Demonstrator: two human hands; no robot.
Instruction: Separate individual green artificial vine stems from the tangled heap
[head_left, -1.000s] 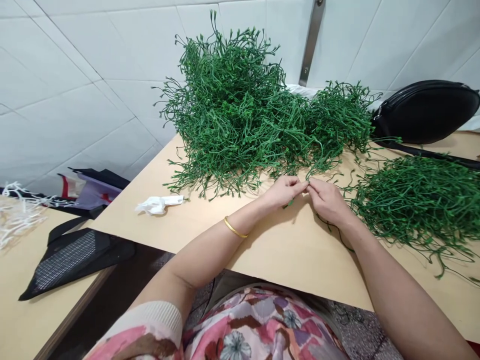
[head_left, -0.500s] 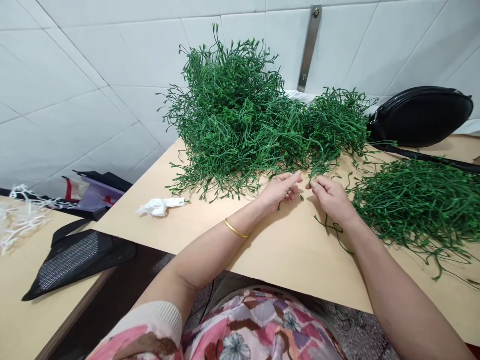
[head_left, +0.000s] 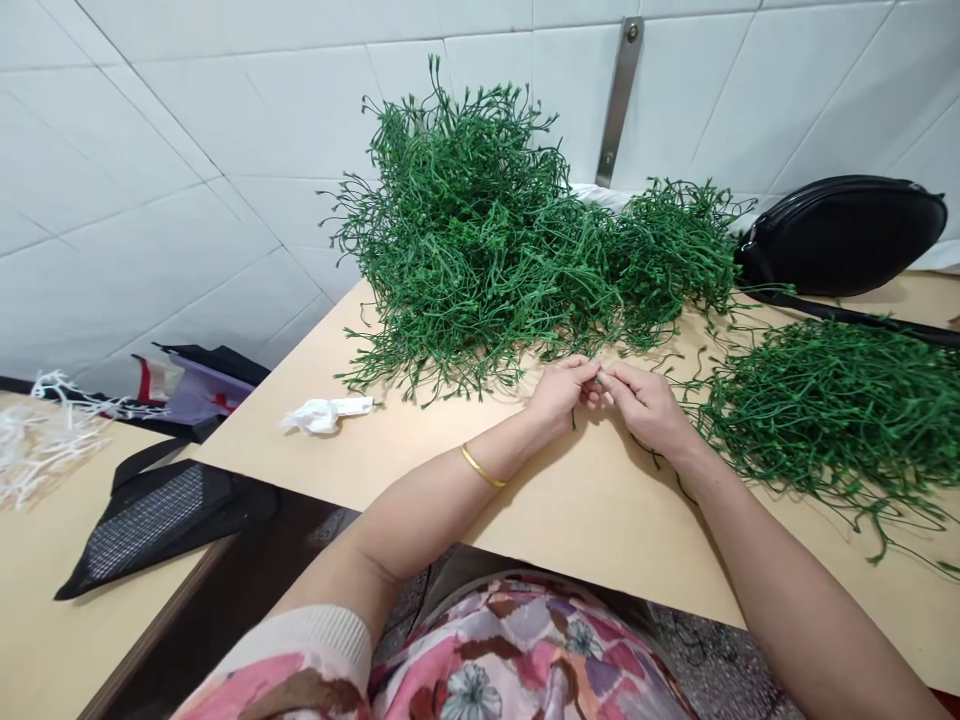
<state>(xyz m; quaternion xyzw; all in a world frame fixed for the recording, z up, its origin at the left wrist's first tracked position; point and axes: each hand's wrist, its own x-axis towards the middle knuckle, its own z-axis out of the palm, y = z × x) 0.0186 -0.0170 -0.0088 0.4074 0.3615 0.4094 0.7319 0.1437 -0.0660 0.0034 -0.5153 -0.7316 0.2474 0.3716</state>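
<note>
Centrally, the left hand point(head_left: 559, 392) and the right hand point(head_left: 643, 405) meet fingertip to fingertip above the tabletop point(head_left: 570, 500), just in front of the large heap of green plastic sprigs point(head_left: 480, 230). Both hands pinch a thin green sprig stem point(head_left: 598, 377) between thumb and forefinger; the remaining fingers curl inward, pressed together. The stem itself is almost wholly hidden by the fingertips, and its length and form cannot be made out; a short green piece shows below the left hand and a strand trails beneath the right wrist.

A gold bangle point(head_left: 482, 466) circles the left wrist. A second, flatter pile of sprigs point(head_left: 832, 410) lies toward the right edge of the tabletop and is cut off by the frame. A black zip pouch point(head_left: 844, 235) rests at the far right corner against the tiled wall, its strap running off the right side. A crumpled white tissue point(head_left: 324, 413) lies near the left edge. On a lower tabletop at left lie a black mesh bag point(head_left: 150, 520), partly overhanging the edge, and white plastic sprigs point(head_left: 37, 450), cut off at the frame. A folded bag point(head_left: 187, 385) beyond them is partly hidden. No readable writing or brand appears anywhere.
</note>
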